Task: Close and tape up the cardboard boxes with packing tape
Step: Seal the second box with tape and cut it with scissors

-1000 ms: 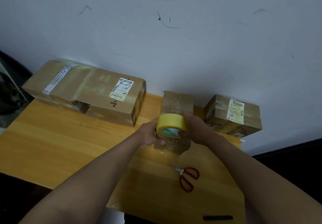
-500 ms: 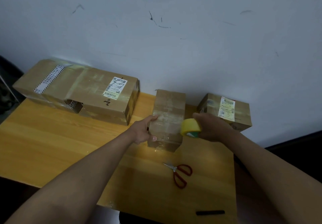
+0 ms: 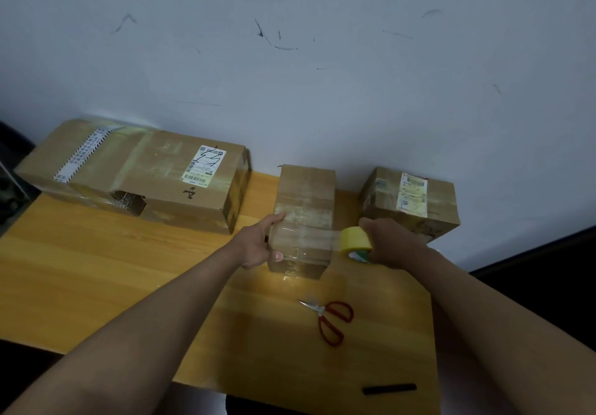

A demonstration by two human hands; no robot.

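three brown cardboard boxes sit along the wall: a long box [image 3: 135, 176] at left, torn open on its front, a small upright box [image 3: 304, 208] in the middle, closed, and a labelled box [image 3: 411, 201] at right. a yellow tape roll [image 3: 354, 239] hangs just right of the middle box, a clear strip seemingly stretched across it.

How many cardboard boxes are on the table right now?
3: a long box at far left, a small box in the middle between both hands, another small box at right by the wall.
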